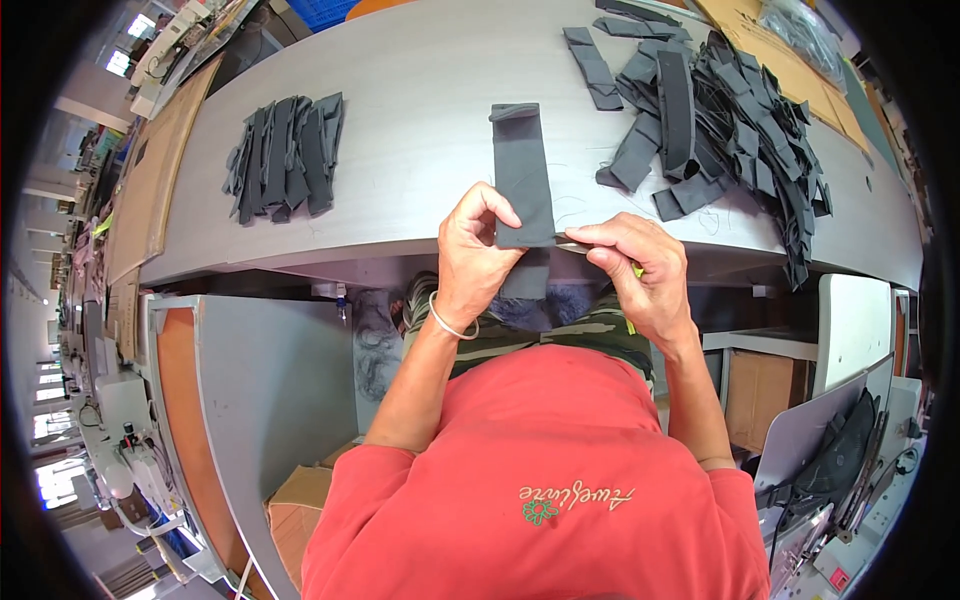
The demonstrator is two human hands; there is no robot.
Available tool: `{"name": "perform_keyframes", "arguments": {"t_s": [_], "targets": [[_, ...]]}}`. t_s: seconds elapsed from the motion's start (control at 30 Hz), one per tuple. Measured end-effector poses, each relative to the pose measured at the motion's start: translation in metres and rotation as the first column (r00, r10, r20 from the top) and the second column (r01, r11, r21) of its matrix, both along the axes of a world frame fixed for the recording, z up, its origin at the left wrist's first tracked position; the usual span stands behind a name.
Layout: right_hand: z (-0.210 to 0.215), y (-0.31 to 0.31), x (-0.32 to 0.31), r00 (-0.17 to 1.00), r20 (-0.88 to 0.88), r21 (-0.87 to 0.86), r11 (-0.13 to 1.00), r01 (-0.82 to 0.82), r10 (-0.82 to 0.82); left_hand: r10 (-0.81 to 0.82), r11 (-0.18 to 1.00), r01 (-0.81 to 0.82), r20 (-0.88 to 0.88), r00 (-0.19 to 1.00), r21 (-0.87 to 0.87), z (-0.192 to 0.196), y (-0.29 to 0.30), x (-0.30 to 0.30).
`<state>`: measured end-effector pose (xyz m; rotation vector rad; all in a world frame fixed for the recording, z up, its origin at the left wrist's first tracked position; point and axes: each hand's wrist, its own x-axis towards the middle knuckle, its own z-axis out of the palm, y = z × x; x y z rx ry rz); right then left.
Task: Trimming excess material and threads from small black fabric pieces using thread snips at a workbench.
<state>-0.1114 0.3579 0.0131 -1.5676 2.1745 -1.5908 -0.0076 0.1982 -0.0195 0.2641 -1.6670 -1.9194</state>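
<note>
Head view: dark grey strip (524,170), long axis fore-and-aft.
Left hand (473,255): nearer; pinching strip's left edge, most length beyond and rightward.
Right hand (645,270): pinching thin metal tool (574,247) by strip's right edge; contact unclear.
Table (420,120): pale; strip stack (275,160) beyond-left of left hand, strip pile (755,130) beyond-right of right.
Room: white machine (165,68) far beyond-left.

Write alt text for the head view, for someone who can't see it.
A person's left hand grips a gray strip at the edge of a table, while the right hand holds a thin object near the strip's corner. A small strip pile lies left, a larger jumble right.
</note>
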Motion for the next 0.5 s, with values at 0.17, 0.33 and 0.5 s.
{"name": "perform_keyframes", "arguments": {"t_s": [0.17, 0.33, 0.5], "targets": [[0.001, 0.0001, 0.0001, 0.996, -0.076, 0.038, 0.998, 0.049, -0.046, 0.0, 1.0, 0.0, -0.006, 1.0, 0.003, -0.0023, -0.001, -0.0016], [0.0026, -0.0021, 0.0002, 0.992, -0.098, 0.056, 0.995, 0.084, -0.079, -0.01, 1.0, 0.01, -0.009, 1.0, -0.019, -0.0009, -0.0001, -0.0038], [0.0018, -0.0006, -0.002, 0.988, -0.124, 0.068, 0.992, 0.104, -0.095, 0.0, 1.0, 0.0, 0.023, 1.0, -0.005, -0.0042, -0.0018, -0.0048]]}}
